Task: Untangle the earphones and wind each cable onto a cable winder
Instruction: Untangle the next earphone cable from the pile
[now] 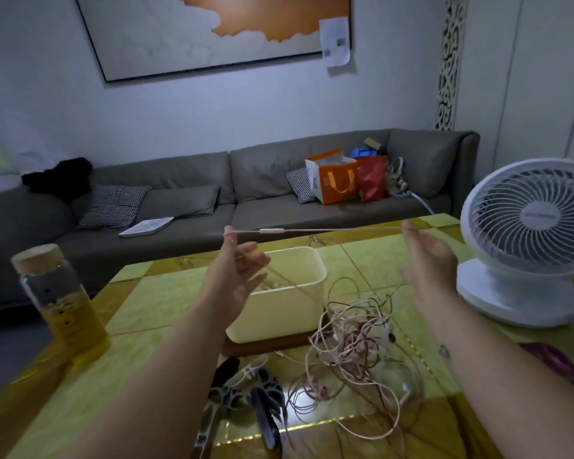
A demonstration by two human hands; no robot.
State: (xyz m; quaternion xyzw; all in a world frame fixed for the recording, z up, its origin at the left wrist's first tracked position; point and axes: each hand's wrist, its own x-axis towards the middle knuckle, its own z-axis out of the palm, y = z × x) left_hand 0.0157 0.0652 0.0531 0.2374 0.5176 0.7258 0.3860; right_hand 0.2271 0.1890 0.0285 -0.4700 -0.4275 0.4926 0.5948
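A pale pink earphone cable point(328, 229) with a white inline remote point(271, 230) runs taut above the bench point(166, 303). The hands are well apart: the left hand point(237, 270) pinches one end, the right hand point(428, 256) the other. The remaining tangle point(355, 339) lies at the cream tub's point(285, 313) 5 o'clock. A fan point(527, 240) crowds 3 o'clock and a bottle point(57, 299) 9 o'clock.

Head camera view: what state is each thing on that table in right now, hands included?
pink cable: pulled taut in the air between both hands.
left hand: pinches the cable, other fingers spread.
right hand: holds the cable, blurred.
earphone tangle: knotted heap.
cable winders: lying flat.
cream bin: open, upright.
bottle: upright, capped, half full.
fan: upright; cannot tell if running.
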